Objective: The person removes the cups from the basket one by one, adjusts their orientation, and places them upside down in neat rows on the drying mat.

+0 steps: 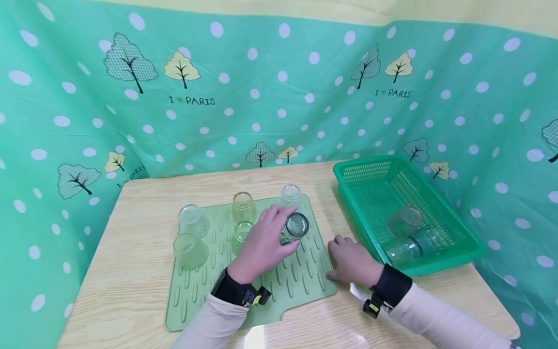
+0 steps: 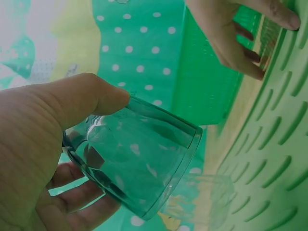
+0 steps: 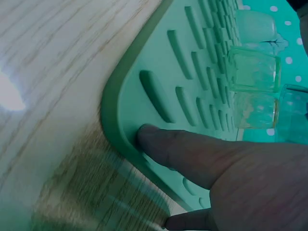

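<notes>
We hold 1 glass tipped over the drying mat while our other hand pins the mat's edge.

Our left hand [image 1: 261,242] curls thumb and fingers round a clear glass [image 1: 294,227], tilted on its side above the green mat [image 1: 301,286]. 5 upturned glasses [image 1: 243,207] stand on the mat just beyond and to the left of this hand. Our right hand [image 1: 350,261] lies flat, fingers relaxed, one fingertip [image 3: 149,137] pressing the mat's rim on the tabletop [image 1: 131,271]. Just right of it sits a green basket [image 1: 348,174] with 2 glasses inside.
</notes>
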Available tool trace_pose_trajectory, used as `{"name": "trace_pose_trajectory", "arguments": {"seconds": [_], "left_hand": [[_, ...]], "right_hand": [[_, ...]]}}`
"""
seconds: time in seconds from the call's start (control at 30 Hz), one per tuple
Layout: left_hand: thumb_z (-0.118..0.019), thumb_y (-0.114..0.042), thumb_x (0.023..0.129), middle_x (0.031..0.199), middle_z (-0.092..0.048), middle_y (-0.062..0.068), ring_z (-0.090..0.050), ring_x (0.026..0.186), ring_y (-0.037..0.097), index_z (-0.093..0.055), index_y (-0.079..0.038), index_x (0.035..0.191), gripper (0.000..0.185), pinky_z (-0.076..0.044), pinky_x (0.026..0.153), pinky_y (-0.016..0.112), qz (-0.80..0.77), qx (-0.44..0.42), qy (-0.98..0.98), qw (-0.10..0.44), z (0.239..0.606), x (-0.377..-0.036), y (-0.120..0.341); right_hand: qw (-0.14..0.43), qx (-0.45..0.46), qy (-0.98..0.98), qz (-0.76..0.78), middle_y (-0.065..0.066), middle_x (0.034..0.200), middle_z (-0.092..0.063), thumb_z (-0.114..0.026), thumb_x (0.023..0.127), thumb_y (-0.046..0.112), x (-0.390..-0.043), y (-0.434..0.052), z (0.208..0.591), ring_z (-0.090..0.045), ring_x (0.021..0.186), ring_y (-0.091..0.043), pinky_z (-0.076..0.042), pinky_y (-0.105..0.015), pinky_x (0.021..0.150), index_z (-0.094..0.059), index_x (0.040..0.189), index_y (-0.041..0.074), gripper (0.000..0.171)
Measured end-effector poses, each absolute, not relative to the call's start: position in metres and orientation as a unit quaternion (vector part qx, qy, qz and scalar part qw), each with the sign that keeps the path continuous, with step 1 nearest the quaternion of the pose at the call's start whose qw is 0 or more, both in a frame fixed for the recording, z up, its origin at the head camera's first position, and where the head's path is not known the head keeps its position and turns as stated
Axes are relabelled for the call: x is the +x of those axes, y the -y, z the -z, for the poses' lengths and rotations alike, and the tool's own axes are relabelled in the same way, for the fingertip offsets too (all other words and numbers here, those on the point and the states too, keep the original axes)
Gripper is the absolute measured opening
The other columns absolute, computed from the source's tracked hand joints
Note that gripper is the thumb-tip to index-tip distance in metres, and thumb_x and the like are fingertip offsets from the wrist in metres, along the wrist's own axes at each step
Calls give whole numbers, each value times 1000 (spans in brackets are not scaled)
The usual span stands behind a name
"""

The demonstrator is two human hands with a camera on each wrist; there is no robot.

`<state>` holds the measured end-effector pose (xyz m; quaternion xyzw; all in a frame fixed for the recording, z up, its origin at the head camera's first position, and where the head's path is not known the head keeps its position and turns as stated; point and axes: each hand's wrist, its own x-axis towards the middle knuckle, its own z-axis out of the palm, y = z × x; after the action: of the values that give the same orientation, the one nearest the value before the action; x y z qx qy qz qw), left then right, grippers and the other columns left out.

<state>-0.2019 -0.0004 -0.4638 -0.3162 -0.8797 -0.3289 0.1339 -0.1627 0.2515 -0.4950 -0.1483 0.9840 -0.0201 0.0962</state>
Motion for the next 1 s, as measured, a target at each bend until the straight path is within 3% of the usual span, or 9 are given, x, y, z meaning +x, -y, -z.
{"name": "trace_pose_trajectory", "arguments": {"seconds": [0.43, 1.0], "left_hand": [[-89, -22, 80, 133, -52, 3, -56, 119, 20, -53, -13, 141, 72, -54, 100, 38, 362, -287, 885, 63, 487, -210, -10], [-88, -20, 80, 133, -50, 3, -54, 121, 22, -51, -13, 135, 67, -56, 97, 37, 345, -274, 896, 46, 501, -212, -20]], "right_hand": [[102, -147, -984, 1, -15, 99, -57, -94, 71, 45, -164, -247, 495, -57, 87, -31, -56, -44, 63, -65, 117, -5, 74], [111, -151, -982, 2, -17, 101, -58, -93, 73, 45, -162, -248, 493, -58, 87, -31, -56, -44, 65, -65, 119, -7, 74]]}}
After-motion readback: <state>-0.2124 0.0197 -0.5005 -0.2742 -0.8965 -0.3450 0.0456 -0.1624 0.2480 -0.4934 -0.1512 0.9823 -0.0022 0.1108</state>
